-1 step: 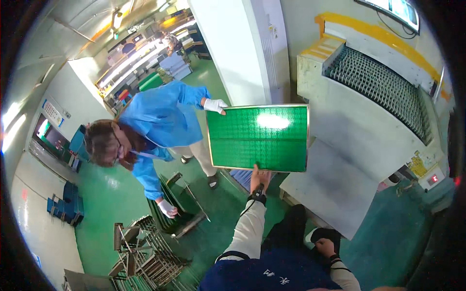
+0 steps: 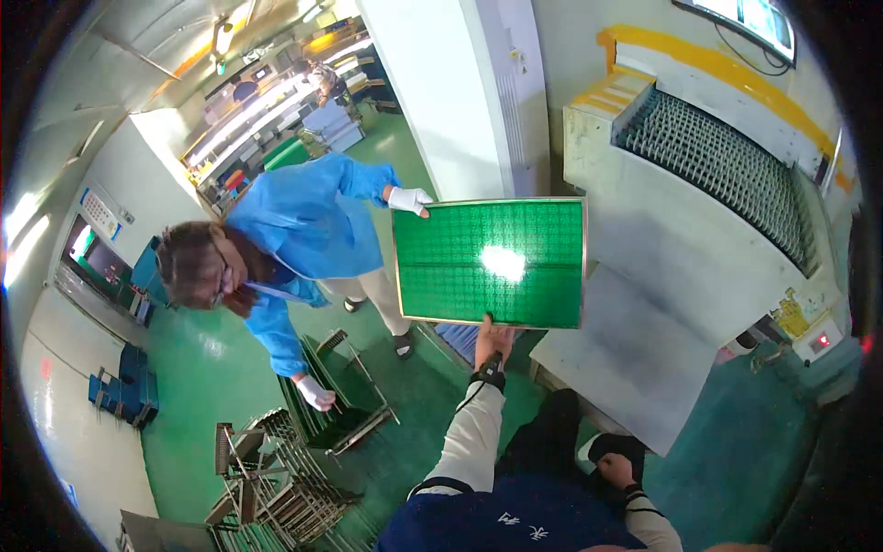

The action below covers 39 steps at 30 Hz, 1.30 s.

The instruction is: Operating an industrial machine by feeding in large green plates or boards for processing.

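Note:
A glossy green circuit panel (image 2: 441, 248) with a thin light border is held up before me, with bright glare on it. My left hand (image 2: 494, 340) grips its lower edge, thumb on the face and the other fingers behind. The gloved hand (image 2: 409, 201) of a person in a blue smock pinches the upper left corner. That person's other gloved hand (image 2: 315, 394) touches a rack (image 2: 354, 409) of upright green panels on the floor. Closed in a loose fist, my right hand (image 2: 617, 472) rests low by my leg, with nothing visible in it.
A grey-white table (image 2: 635, 359) stands right of the panel, joined to a machine with a bed of metal rollers (image 2: 717, 166). Metal racks (image 2: 276, 488) are heaped at lower left. A white pillar (image 2: 441, 92) rises behind the panel. Blue crates (image 2: 124, 391) line the left wall.
The glare has slid down the panel as it tilts slightly. The other person's lower hand and the floor rack have shifted a little; the head has moved slightly left.

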Available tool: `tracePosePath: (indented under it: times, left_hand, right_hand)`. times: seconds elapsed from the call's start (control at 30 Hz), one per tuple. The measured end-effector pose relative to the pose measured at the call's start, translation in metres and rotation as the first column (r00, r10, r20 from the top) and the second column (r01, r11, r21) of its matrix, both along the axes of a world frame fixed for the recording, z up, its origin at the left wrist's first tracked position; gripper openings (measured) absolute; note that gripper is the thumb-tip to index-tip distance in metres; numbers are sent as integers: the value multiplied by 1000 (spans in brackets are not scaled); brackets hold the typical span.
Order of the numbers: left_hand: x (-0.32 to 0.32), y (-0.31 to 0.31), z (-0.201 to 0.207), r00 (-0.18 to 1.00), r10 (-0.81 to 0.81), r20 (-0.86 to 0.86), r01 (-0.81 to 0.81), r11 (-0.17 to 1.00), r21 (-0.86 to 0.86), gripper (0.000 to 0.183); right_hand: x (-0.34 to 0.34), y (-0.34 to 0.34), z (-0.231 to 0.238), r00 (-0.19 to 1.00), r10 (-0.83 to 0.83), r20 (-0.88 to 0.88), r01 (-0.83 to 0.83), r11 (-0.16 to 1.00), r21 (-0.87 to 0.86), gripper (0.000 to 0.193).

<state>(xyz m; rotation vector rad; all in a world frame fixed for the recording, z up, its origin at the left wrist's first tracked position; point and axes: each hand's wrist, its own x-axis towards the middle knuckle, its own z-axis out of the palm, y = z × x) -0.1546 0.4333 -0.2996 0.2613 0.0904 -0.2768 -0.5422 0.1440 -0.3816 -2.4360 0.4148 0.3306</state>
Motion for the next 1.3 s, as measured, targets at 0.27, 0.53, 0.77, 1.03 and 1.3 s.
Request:
tracePosePath:
  times: [0.27,0.53,0.77,1.03,1.3]
  left_hand:
    - [-25,6,48,988,-41,146,26,994,105,28]
    - [-34,-29,75,947,-185,264,148,977,151,45]
    - [-30,-115,143,842,-450,297,391,889,237,42]
    - [-21,-283,233,738,-633,234,572,771,281,10]
    - [30,-428,248,669,-699,253,663,715,221,19]
  right_hand:
    - [0,6,7,1000,19,-18,-20,999,-47,24]
    - [-6,7,-6,997,-34,74,41,995,-94,26]
    - [-2,10,19,999,-35,-3,35,999,-34,25]
    - [-12,4,26,992,-126,-9,125,992,-15,29]
    - [-25,-5,21,970,-220,107,212,974,86,28]
